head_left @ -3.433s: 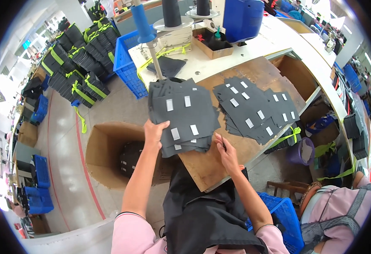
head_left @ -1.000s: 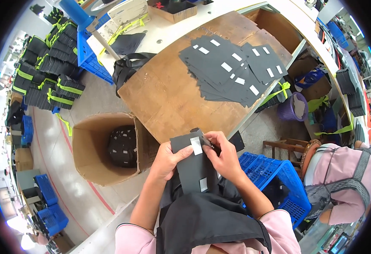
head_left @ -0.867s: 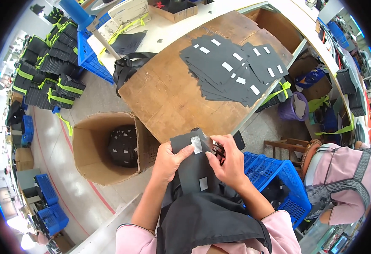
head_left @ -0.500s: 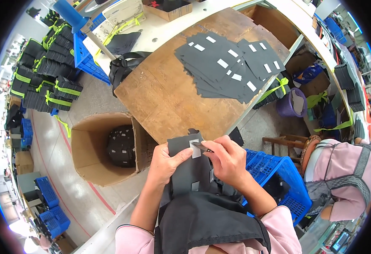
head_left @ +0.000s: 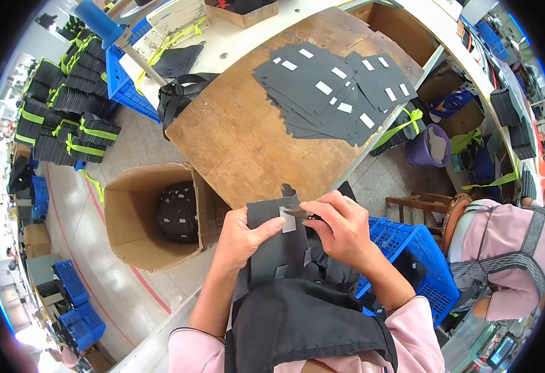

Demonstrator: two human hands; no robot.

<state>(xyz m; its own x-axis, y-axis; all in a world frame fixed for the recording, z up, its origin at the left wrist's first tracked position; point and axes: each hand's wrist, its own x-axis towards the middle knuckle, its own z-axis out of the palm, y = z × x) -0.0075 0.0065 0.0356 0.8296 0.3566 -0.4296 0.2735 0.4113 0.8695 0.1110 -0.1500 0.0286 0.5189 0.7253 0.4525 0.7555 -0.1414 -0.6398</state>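
My left hand (head_left: pixel 241 238) is closed on a black fabric piece (head_left: pixel 266 248), its thumb lying flat at the edge of a white patch (head_left: pixel 289 224). The piece hangs over my lap and shows more pale patches lower down. Between the fingers of my right hand (head_left: pixel 341 227) is a small pair of metal thread snips (head_left: pixel 295 212). Their pointed tip meets the upper part of the white patch; whether the blades are apart is too small to tell. The fabric's upper end curls a little beside the wooden table (head_left: pixel 223 155).
Black fabric pieces with white patches (head_left: pixel 322 112) lie spread on the table's far side. A cardboard box (head_left: pixel 123 217) holding dark pieces stands at left. A blue crate (head_left: pixel 419 273) is close on my right, near a person in pink (head_left: pixel 503 248). Tied black bundles (head_left: pixel 67 93) are stacked far left.
My right hand has shifted slightly right and turned, with the snips lying flatter across the white patch. My left hand keeps its hold on the fabric piece.
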